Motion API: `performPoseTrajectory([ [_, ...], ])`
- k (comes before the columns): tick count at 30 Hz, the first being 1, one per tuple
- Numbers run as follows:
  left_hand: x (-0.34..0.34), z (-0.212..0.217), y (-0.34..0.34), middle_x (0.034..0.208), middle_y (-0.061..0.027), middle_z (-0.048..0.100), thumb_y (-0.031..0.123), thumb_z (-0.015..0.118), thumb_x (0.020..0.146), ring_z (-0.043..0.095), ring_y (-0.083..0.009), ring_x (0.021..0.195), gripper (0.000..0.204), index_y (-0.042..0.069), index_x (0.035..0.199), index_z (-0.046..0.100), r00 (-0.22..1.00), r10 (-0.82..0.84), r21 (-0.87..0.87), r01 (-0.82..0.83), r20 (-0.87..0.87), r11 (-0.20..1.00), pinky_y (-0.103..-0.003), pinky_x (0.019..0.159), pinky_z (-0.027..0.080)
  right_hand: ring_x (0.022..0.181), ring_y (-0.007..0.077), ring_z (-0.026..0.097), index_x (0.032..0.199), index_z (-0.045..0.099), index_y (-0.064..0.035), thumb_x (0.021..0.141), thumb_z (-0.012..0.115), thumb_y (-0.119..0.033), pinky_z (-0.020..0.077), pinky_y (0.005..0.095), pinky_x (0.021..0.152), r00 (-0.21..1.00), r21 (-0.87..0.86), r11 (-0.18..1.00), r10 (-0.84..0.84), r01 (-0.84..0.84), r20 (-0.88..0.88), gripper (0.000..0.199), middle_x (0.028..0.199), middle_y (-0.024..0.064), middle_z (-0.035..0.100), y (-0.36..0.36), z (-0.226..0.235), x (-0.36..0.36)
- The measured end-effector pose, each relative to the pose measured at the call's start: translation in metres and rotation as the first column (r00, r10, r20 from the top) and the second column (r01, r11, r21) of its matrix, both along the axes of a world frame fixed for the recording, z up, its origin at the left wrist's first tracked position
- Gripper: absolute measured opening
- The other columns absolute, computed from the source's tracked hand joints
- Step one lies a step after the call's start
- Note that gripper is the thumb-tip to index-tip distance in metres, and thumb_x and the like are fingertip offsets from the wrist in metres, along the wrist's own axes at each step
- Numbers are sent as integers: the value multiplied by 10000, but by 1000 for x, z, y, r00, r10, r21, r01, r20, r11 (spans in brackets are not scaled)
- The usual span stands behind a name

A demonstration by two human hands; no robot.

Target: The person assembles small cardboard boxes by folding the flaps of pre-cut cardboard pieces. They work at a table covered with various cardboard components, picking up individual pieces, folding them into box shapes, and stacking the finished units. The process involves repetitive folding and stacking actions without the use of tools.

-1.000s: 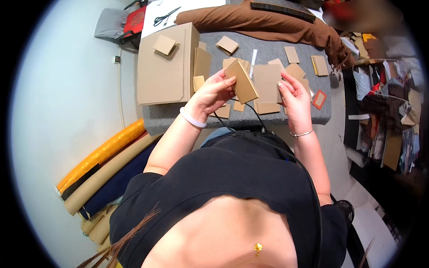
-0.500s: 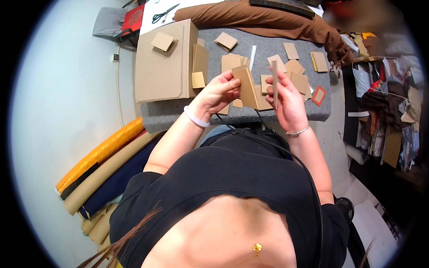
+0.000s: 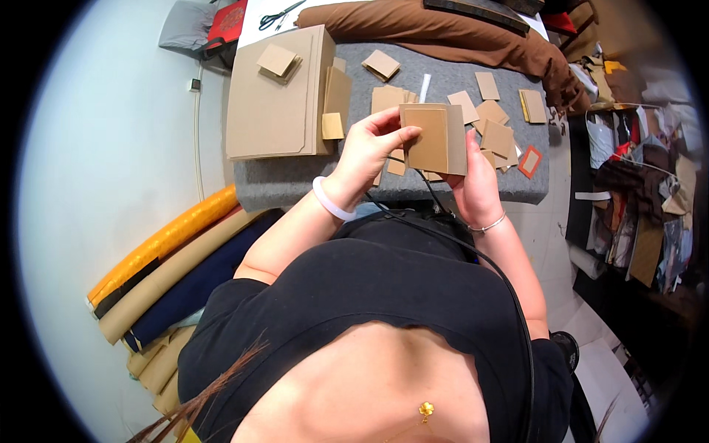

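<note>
My left hand (image 3: pixel 365 153) pinches the left edge of a small brown cardboard piece (image 3: pixel 428 148), its thumb lying on the front face. Right behind that piece, sticking out past its right side, is a greyer cardboard piece (image 3: pixel 457 140). My right hand (image 3: pixel 476 184) grips this one from the right and below, with its fingers mostly hidden behind the board. The two pieces overlap face to face, held up above the near part of the grey felt-covered table (image 3: pixel 281 181).
Small cardboard pieces (image 3: pixel 498 138) lie scattered across the felt. A large cardboard stack (image 3: pixel 277 111) occupies the table's left. At the back lie a brown fabric roll (image 3: pixel 384 22) and scissors (image 3: pixel 281 15). A small orange-red frame (image 3: pixel 529 162) rests at the right.
The two cardboard pieces, held apart before, are now brought together and overlap. Their broad faces have turned toward me. My right hand has shifted lower on its piece.
</note>
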State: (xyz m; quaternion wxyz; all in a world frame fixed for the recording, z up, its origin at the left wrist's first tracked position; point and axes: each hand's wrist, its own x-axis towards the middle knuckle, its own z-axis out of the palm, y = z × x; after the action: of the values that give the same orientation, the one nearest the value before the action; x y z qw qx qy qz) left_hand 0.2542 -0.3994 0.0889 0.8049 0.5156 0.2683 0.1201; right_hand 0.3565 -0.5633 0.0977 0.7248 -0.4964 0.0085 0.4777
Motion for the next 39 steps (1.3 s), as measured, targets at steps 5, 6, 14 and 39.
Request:
performPoseTrajectory([
  [5,0,6,-11,1117,-56,696,117,729,899,661,-126,973,402,17,1275,629,998,32,-38,-33,-46,999,-273,825,552,1012,116,613,1260,582,-32,1062,384,-470,498,276,870,967,-108,993,64,-38,246,519,1120,45,646,-5,-16,-2],
  [6,2,10,-14,1071,-87,700,57,719,887,668,-142,956,358,-25,1227,638,997,64,-55,-66,-30,996,-283,830,569,1014,118,612,1262,579,-27,1066,383,-456,499,276,873,952,-103,994,69,-39,299,511,1120,49,645,-5,-17,-3],
  [14,-2,3,-14,1109,-63,699,79,724,891,657,-132,994,420,27,1293,613,999,41,25,-42,7,999,-283,848,554,1071,124,600,1263,571,5,1082,400,-345,490,282,937,899,29,999,29,-46,436,430,1152,65,643,-1,-9,-10],
  [39,11,-2,-12,1139,-89,688,115,685,931,665,-146,1002,362,21,1257,559,998,59,-96,-62,-32,993,-291,810,574,890,63,589,1145,614,37,1028,544,-135,489,216,788,745,-30,966,-178,256,642,220,987,22,658,0,-13,7],
])
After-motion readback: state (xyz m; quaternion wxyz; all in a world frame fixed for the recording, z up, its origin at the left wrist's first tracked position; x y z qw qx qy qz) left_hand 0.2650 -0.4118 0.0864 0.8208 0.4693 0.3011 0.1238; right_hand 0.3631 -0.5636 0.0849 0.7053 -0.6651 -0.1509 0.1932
